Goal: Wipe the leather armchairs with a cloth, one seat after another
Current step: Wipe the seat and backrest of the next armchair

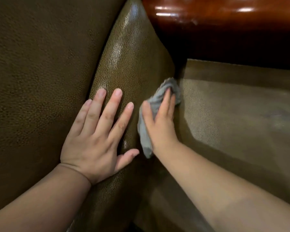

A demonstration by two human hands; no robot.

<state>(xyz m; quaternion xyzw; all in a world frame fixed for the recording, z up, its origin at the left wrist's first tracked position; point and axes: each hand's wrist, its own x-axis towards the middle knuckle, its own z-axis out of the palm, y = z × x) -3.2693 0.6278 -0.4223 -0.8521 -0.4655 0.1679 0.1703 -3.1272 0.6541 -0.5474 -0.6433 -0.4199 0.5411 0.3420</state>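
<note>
Pressing a grey cloth (157, 113) against brown leather, my right hand (159, 124) has its fingers laid along the fabric and the thumb curled over its near edge, so the cloth is gripped and bunched beneath the palm, one tail hanging down past the wrist. The cloth sits right in the crease where a rounded leather cushion (131, 64) meets the flatter seat panel (233, 106) to its right; the upper tip of the cloth touches that seam. My left hand (97, 136) lies flat on the cushion's left flank, fingers straight and spread, thumb out toward the cloth, holding nothing; the thumb tip is just beside the hanging tail but I cannot tell whether they touch. Leftward, a broad matte leather surface (33, 81) fills the view and butts against the cushion along a curved seam, so room on that side ends at the seam. To the right the seat panel runs open toward the frame edge, paler and slightly blurred, with a darker band along its upper border. Above it stands a polished reddish wooden rail (224, 15) with bright light glints, and under that rail a deep shadow. The cushion's ridge shines, pebbled grain catching the light. Both bare forearms enter from the bottom corners.
</note>
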